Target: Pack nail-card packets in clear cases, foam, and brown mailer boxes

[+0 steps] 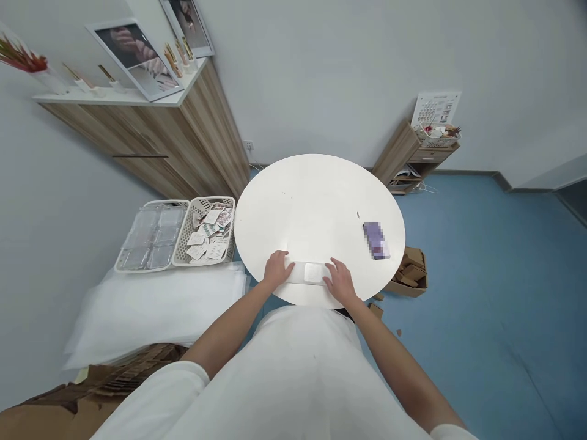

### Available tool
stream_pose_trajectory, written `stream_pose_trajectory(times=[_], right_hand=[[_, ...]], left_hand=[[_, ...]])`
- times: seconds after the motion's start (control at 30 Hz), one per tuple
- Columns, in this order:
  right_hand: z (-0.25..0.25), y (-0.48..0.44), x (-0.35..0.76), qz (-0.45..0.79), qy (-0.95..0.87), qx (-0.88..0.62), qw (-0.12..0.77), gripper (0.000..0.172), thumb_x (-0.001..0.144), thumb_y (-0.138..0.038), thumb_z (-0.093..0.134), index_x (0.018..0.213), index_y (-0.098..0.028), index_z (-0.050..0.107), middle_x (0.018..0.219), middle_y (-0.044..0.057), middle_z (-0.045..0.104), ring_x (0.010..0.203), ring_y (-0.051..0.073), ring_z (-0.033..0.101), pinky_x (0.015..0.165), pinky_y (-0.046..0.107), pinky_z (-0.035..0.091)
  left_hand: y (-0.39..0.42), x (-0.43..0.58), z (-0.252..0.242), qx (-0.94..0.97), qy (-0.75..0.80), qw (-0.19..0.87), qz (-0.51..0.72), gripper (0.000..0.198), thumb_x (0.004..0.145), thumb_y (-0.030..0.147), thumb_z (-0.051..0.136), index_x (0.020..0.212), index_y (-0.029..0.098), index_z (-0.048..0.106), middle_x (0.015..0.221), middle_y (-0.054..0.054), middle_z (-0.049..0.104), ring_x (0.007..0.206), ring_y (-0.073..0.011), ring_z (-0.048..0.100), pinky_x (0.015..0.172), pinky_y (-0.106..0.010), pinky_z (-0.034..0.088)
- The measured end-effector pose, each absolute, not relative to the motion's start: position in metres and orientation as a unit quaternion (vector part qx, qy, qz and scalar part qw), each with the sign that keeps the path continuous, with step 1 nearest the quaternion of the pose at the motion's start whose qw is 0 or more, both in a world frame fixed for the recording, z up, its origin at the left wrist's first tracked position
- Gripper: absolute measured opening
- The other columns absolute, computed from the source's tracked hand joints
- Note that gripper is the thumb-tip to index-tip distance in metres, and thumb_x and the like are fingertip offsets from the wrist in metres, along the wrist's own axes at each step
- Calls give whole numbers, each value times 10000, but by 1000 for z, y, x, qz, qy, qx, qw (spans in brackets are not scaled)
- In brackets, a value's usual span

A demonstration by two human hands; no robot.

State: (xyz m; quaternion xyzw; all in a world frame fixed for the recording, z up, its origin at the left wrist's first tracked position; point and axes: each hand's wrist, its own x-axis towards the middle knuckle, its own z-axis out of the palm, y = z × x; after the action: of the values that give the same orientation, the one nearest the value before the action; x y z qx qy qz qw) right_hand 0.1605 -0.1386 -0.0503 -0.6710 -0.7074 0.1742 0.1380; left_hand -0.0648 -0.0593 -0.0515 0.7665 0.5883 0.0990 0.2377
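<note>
A narrow, whitish, see-through strip (296, 272) lies flat near the table's close edge. On or inside it, I cannot tell which, sits a small white square piece (313, 272). At the strip's left end, my left hand (275, 270) holds it, with the thumb on the strip and the fingers by its far edge. My right hand (340, 282) grips the right end beside the square piece, its thumb and fingers across the strip's width. Both hands rest on the white oval table (316, 195).
A purple pixelated item (375, 240) lies at the table's right. Left of the table are a basket of small packets (208, 233), a basket of clear packs (151, 238) and stacked white sheets (169, 299). A cardboard box (409, 273) stands on the floor at right.
</note>
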Motion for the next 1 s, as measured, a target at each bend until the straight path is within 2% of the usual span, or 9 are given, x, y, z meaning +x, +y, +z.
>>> stream_pose_trajectory(times=[0.17, 0.27, 0.4, 0.57, 0.67, 0.77, 0.83, 0.93, 1.0], right_hand=[[-52, -130, 151, 208, -781, -587, 52, 394, 728, -263, 575, 1101, -217, 457, 1362, 113, 334, 1251, 282, 282, 941, 448, 298], [-55, -128, 149, 217, -782, -583, 27, 456, 675, -198, 610, 1100, -211, 446, 1356, 123, 342, 1209, 287, 346, 904, 432, 335], [-56, -131, 147, 206, -778, -593, 17, 396, 685, -102, 527, 1058, -215, 462, 1334, 117, 372, 1136, 276, 419, 869, 414, 350], [-49, -140, 145, 208, -782, -587, 16, 366, 677, -169, 510, 1038, -188, 458, 1292, 124, 404, 1057, 261, 456, 846, 380, 346], [-44, -146, 146, 237, -784, -574, 8, 346, 671, -247, 515, 1007, -182, 463, 1118, 106, 524, 916, 232, 502, 769, 340, 365], [-40, -150, 149, 276, -776, -567, 15, 321, 675, -276, 504, 983, -195, 471, 894, 51, 582, 777, 200, 507, 685, 304, 368], [-38, -150, 152, 312, -760, -569, 28, 303, 696, -270, 477, 993, -207, 474, 817, 23, 583, 707, 179, 501, 642, 286, 366], [-35, -145, 156, 362, -727, -578, 75, 263, 763, -278, 410, 1006, -224, 495, 827, 9, 585, 674, 156, 503, 618, 273, 380], [-33, -139, 160, 368, -709, -589, 124, 257, 800, -311, 385, 992, -224, 531, 926, 30, 576, 758, 158, 522, 664, 280, 401]], left_hand=[[-66, -44, -45, 885, 385, 260, 24, 530, 682, 414, 603, 1145, 224, 427, 1236, -79, 439, 1129, -247, 409, 920, -364, 325], [-70, -37, -46, 891, 375, 257, -20, 581, 619, 378, 664, 1134, 236, 436, 1261, -81, 415, 1136, -273, 401, 920, -391, 318], [-76, -35, -46, 887, 388, 250, -27, 461, 661, 299, 617, 1088, 234, 458, 1199, -80, 452, 1072, -257, 454, 890, -381, 343], [-86, -40, -45, 889, 370, 270, 7, 442, 666, 285, 578, 1087, 209, 467, 1177, -87, 468, 1049, -241, 470, 876, -342, 365], [-91, -44, -44, 885, 360, 295, 9, 455, 631, 303, 587, 1063, 195, 494, 1086, -82, 525, 974, -238, 510, 839, -328, 385], [-91, -46, -43, 868, 367, 333, -11, 445, 616, 326, 588, 1037, 198, 528, 1008, -69, 571, 918, -239, 539, 794, -317, 401], [-89, -47, -42, 848, 380, 369, -23, 400, 641, 341, 563, 1019, 212, 550, 972, -48, 596, 889, -227, 555, 763, -297, 407], [-82, -48, -39, 814, 402, 419, -22, 312, 721, 381, 479, 970, 225, 585, 955, -24, 623, 867, -198, 569, 733, -264, 410], [-76, -50, -37, 801, 418, 429, -11, 332, 770, 430, 412, 929, 214, 607, 947, -29, 636, 859, -195, 573, 729, -263, 407]])
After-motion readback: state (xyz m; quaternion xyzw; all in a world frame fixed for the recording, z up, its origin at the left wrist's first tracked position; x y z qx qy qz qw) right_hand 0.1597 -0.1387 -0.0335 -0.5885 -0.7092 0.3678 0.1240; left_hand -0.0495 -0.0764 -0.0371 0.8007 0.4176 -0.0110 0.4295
